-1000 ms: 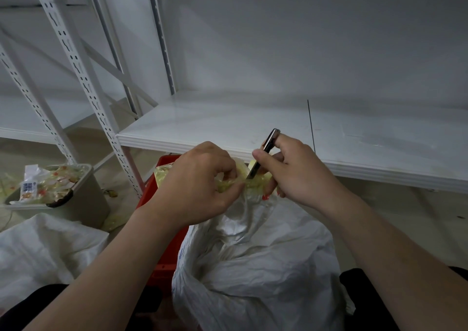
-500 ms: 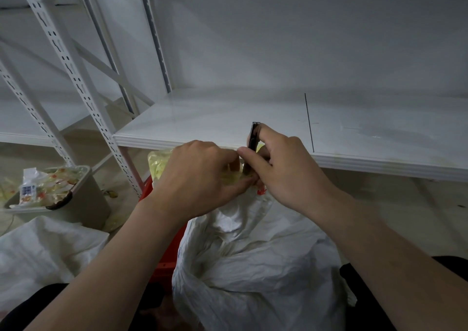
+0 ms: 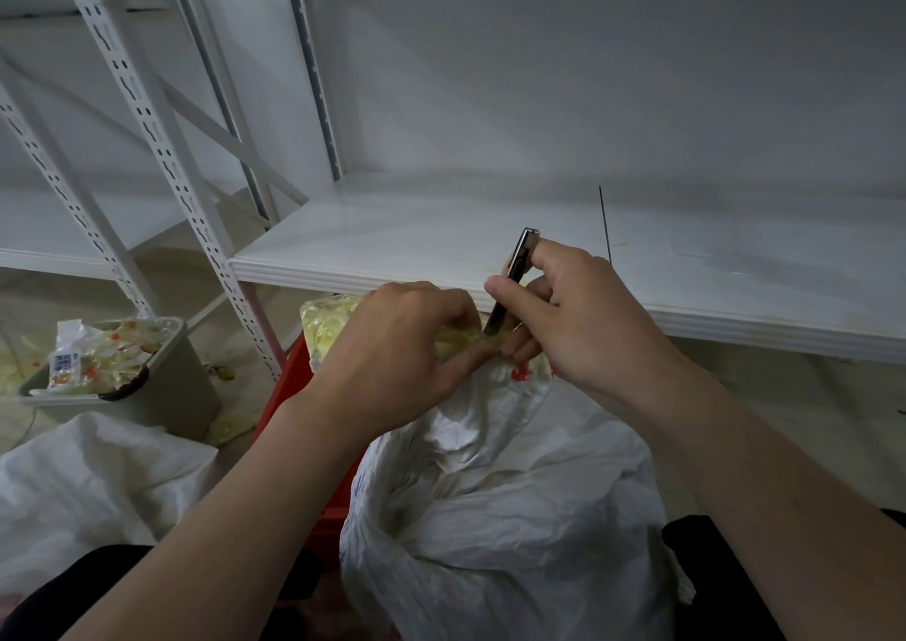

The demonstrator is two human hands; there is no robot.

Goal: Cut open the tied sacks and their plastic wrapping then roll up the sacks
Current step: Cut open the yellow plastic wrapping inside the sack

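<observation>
White metal shelving fills the background: a bare low shelf board [image 3: 441,248] on perforated uprights [image 3: 147,150], with a pale floor below. Item, task sack: a white woven sack [image 3: 515,518] stands crumpled at bottom centre between the person's forearms, its gathered neck raised to the hands just in front of the shelf edge. Item, wrapping: yellowish clear plastic wrapping [image 3: 456,341] is bound round that neck. Item, left hand [image 3: 392,361]: its fingers are curled tight round the wrapped neck, thumb lying along the front. Item, right hand [image 3: 583,316]: thumb and curled fingers pinch a slim dark cutter [image 3: 515,272], the forefinger hooked over its metal top end. The cutter's lower end sits in the wrapping, touching the left hand's knuckles. Change from half a second earlier: the cutter then stood near upright; it now leans with its top end to the right, and more of its body shows above the thumb. Item, red crate [image 3: 289,395]: just left of the sack, with a wad of yellowish plastic [image 3: 328,321] on top. Item, grey bin [image 3: 162,395]: at left, full of plastic scraps. Item, second white sack [image 3: 98,483]: flat at lower left. Markings: red print below the sack's neck, blue print on its left edge and a blue label in the bin, all too small to read.
</observation>
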